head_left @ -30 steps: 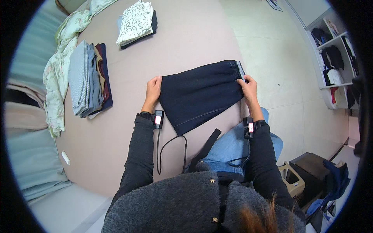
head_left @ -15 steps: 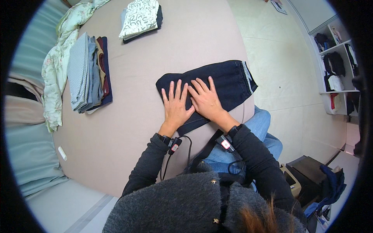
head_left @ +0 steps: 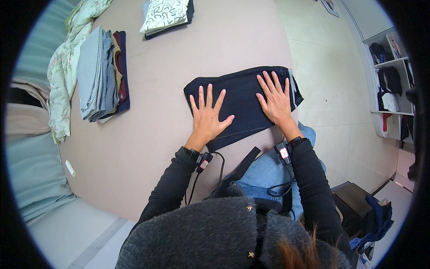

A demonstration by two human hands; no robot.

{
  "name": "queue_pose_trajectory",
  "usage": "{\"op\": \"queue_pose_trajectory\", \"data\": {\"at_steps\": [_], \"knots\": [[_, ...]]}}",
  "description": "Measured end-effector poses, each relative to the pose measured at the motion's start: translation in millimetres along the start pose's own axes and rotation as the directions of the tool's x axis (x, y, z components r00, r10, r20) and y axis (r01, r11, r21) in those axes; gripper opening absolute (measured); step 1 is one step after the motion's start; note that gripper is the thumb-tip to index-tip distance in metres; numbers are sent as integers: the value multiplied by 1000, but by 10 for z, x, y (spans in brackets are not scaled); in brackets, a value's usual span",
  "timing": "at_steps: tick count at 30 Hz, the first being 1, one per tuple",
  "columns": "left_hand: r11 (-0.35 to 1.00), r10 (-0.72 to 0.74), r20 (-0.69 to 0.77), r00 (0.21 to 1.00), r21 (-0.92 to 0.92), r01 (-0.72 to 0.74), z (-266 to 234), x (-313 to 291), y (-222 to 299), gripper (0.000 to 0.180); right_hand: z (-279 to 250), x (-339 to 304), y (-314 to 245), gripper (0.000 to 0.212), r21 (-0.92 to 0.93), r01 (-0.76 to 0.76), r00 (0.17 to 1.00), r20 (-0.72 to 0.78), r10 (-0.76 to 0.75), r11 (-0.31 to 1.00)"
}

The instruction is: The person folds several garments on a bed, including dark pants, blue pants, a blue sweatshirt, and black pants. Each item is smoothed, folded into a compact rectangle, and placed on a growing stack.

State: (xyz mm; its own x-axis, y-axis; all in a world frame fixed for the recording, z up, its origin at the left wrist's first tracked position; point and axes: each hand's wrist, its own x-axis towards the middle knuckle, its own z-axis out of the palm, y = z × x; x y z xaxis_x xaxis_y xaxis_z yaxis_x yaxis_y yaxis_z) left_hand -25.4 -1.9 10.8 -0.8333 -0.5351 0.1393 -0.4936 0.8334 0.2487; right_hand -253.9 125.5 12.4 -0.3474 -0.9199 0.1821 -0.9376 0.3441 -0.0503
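The left hand (head_left: 207, 119) and right hand (head_left: 276, 102), splayed and gripping nothing, are resting flat on the dark garment (head_left: 242, 103) beneath them.

Fingers spread, a person's bare right hand (head_left: 275, 105) now lies flat near the pale, ribbed waistband (head_left: 293, 85) of a dark navy denim garment (head_left: 242, 96), well apart from the bare left hand (head_left: 208, 123), which it touched half a second ago. A second ago, both hands pinched opposite ends of the cloth. A dark corner now shows beyond the waistband, and the garment's upper left corner has turned blunt.
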Motion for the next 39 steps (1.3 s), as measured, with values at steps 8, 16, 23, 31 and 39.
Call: {"op": "queue_pose_trajectory", "data": {"at_steps": [8,16,23,31,39], "knots": [[724,-591,-157,791,-536,435,26,-140,-753,72,92,-27,75,59,-11,12,999,-34,-12,1000],[-116,-451,511,732,-846,520,38,64,-610,68,120,87,459,104,313,-409,886,-88,456,857],[-162,-357,436,826,-900,405,-677,489,-385,57,-325,292,829,133,764,-573,797,435,419,297],[643,216,-240,947,-694,-323,-1891,549,-721,46,-923,254,880,83,927,13,950,-129,285,374],[914,380,-24,925,-147,-379,-759,-268,-991,43,-56,-437,647,46,547,129,979,-202,-19,827]]}}
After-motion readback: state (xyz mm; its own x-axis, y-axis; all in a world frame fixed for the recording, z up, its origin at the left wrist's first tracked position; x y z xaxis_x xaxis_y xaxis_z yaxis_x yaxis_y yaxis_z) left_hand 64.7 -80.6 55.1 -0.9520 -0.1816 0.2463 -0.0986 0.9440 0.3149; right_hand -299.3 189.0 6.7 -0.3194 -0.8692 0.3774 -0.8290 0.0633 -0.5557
